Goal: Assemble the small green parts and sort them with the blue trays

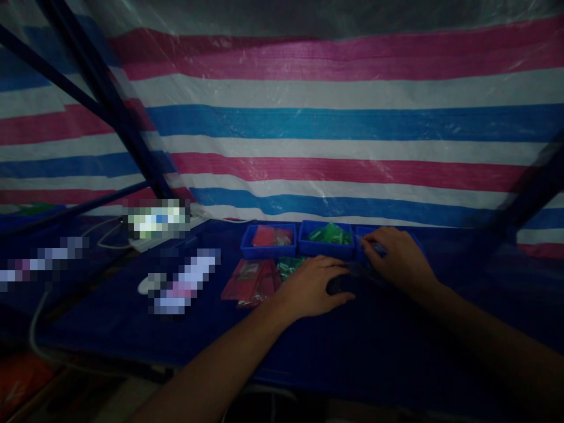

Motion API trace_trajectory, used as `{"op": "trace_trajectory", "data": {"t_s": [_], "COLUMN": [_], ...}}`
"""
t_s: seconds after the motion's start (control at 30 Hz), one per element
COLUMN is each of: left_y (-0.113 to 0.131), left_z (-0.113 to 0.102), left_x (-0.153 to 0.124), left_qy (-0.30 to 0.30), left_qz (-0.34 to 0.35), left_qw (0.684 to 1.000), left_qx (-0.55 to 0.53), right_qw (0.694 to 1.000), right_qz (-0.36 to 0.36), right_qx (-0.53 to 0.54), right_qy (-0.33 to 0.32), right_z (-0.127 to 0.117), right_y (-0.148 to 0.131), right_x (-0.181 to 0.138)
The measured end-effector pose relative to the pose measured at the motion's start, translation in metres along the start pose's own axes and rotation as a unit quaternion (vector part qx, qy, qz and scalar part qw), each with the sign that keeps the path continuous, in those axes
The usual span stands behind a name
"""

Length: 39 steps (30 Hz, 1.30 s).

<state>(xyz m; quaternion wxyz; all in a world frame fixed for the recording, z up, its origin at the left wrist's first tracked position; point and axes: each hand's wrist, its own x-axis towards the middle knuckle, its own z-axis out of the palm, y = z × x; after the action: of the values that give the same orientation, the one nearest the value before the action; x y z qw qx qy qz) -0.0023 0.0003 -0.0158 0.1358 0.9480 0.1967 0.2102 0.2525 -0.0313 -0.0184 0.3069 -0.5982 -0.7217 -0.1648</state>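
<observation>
My left hand (315, 286) rests low over the blue tabletop, its fingers stretched forward and the thumb apart. Beside its wrist lie flat red packets (251, 282) and shiny green packets (288, 267), the latter partly covered by the hand. My right hand (394, 258) is over the right blue bin (361, 231), with thumb and fingertips pinched together. What they grip is too dark to make out. Red packets (265, 236) sit in the left blue bin (268, 252), and green packets (330, 234) fill the middle blue bin (326, 247).
A white power strip (170, 235) with cables and a blurred-out device (158, 218) lies at the back left. Nearer are a white round object (147, 285) and a blurred-out strip (187, 282). Behind the table (330, 358) hangs a striped plastic sheet (335, 123); dark metal bars (118, 126) slant at left.
</observation>
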Motion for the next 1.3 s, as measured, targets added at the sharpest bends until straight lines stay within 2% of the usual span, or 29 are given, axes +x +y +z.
{"op": "trace_trajectory", "data": {"t_s": [0.13,0.33,0.43,0.6,0.7,0.8,0.93,1.03,1.17,1.3], "left_y": [-0.003,-0.005,-0.005,-0.004,-0.001,0.003,0.006,0.006,0.005,0.005], "left_z": [0.000,0.002,0.003,0.003,0.000,-0.002,-0.001,0.001,0.002,-0.003], "left_x": [0.003,0.004,0.003,0.003,0.003,0.003,0.005,0.006,0.005,0.004], "left_qy": [-0.010,0.001,0.008,0.013,0.008,0.016,-0.022,-0.030,-0.017,0.038], "left_qz": [0.006,-0.001,-0.022,-0.046,-0.046,-0.022,0.039,0.032,0.010,-0.017], "left_qw": [1.000,1.000,0.999,0.998,0.998,0.999,0.999,0.998,0.995,0.999], "left_qx": [0.007,0.015,0.029,0.042,0.039,0.029,0.017,0.049,0.094,0.031], "right_qw": [1.000,0.997,0.997,0.997,0.987,0.976,0.974,0.975,0.974,0.972], "right_qz": [-0.020,-0.007,-0.016,-0.078,-0.140,-0.171,-0.154,-0.137,-0.131,-0.113], "right_qx": [-0.004,-0.057,-0.058,0.010,0.080,0.134,0.163,0.172,0.184,0.204], "right_qy": [0.004,-0.058,-0.042,0.007,0.005,-0.007,-0.024,-0.030,-0.018,-0.013], "right_z": [-0.001,-0.003,-0.005,-0.010,-0.011,-0.010,-0.011,-0.012,-0.013,-0.015], "right_y": [-0.006,-0.008,-0.008,-0.014,-0.023,-0.031,-0.036,-0.037,-0.039,-0.041], "right_x": [-0.002,-0.004,-0.003,-0.001,-0.003,-0.006,-0.008,-0.008,-0.009,-0.011]}}
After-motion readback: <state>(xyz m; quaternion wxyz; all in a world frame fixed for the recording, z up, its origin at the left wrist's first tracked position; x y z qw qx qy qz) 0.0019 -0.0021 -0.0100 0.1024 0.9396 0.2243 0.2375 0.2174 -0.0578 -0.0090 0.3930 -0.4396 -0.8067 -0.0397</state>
